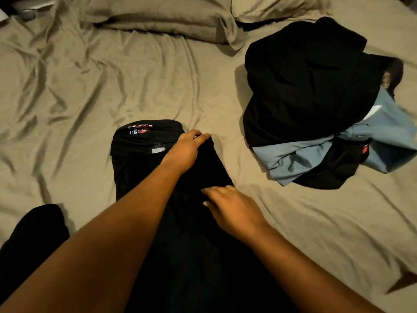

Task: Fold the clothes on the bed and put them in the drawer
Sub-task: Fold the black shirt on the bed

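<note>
Left hand [184, 152]: fingers [200, 136] curled over the far right edge of the black garment [140, 170], gripping it. Right hand [234, 211]: fingers straight, flat on the cloth, holding nothing, slightly blurred. Garment lies lengthwise mid-bed on the sheet [79, 98], red/white print and white label at its far end. Right: unfolded pile [309, 86], black over a light blue piece [291, 154]. Near left: dark cloth [33, 233]. Pillows [162, 16] beyond.

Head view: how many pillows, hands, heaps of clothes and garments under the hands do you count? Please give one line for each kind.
Pillows: 2
Hands: 2 (left hand, right hand)
Heap of clothes: 1
Black garment under the hands: 1
Total: 6
</note>
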Demonstrator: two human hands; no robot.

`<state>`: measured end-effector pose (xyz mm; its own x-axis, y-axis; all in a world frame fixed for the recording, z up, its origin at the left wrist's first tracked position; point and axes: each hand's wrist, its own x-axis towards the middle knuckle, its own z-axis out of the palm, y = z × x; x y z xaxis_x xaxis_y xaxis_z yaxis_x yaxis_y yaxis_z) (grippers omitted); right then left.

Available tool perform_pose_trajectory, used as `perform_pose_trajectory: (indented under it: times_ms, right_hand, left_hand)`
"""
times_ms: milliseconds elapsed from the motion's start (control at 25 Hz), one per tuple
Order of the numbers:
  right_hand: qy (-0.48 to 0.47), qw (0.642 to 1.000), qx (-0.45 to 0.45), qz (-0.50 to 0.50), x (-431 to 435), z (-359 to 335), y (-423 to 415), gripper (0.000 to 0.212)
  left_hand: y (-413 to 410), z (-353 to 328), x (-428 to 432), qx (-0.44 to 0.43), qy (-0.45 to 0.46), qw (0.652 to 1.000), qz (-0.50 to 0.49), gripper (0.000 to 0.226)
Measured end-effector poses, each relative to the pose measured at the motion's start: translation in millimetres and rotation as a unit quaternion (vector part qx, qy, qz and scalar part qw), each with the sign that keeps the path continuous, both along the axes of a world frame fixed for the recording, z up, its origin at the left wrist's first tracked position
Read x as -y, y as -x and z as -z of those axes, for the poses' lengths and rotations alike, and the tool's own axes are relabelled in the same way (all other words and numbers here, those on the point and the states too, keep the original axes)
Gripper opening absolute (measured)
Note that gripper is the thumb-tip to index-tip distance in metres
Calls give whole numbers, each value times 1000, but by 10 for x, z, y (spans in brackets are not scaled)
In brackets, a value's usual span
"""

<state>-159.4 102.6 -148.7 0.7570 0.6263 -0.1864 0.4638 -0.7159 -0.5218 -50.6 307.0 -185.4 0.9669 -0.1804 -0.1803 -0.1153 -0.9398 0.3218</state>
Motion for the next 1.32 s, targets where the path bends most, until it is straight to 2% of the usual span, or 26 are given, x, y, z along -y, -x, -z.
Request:
perform_pose_trajectory:
  times_ms: [120,200,240,320,360,440,520,600,640,720,760,840,920,960,1040,1160,1320]
  right_hand:
    - [107,994,-24,-6,53,217,98,56]
    - [143,988,-41,-42,62,316,151,62]
    - [141,988,-38,-52,77,335,177,63]
    - [118,992,-23,-44,157,366,272,67]
    - [110,994,-15,-9,218,390,333,69]
    - [113,986,12,124,365,421,498,71]
    - [145,958,31,246,524,466,678,69]
    - [172,942,-14,289,667,461,867,61]
    - [167,939,-53,296,719,449,951,53]
    - [116,937,-98,313,776,394,1097,31]
    - [93,939,-95,318,789,372,1160,22]
    - [81,941,-77,320,797,342,1274,18]
    - [70,939,-100,323,805,339,1374,20]
    - [50,936,-113,329,809,347,1420,22]
    - [5,929,-117,352,845,401,1531,25]
    - [26,928,-103,358,908,473,1691,20]
    - [0,922,-100,375,1066,424,1865,20]
  left_hand:
    - [95,-51,94,98,24,995,15,50]
    - [198,-24,189,139,-41,987,77,43]
    - [245,25,204,108,-101,984,102,45]
    - [284,115,134,11,-219,973,71,54]
    - [293,134,107,-12,-241,970,36,57]
    - [433,122,152,-8,-235,972,-14,58]
    - [761,48,336,57,-186,980,-46,58]
    - [1266,14,570,126,-89,987,-37,51]
    - [1533,4,691,127,-48,991,-19,48]
    - [1889,30,926,54,38,996,-53,45]
    - [1949,34,1033,-11,107,985,-134,45]
    - [1904,26,1183,-94,223,912,-330,51]
    - [1735,-6,1280,-126,229,857,-443,62]
    - [1643,-22,1314,-137,210,847,-468,68]
    - [1513,-47,1370,-140,166,850,-480,70]
    - [1433,2,1389,-111,161,866,-460,39]
    - [1376,68,1283,-35,299,814,-497,21]
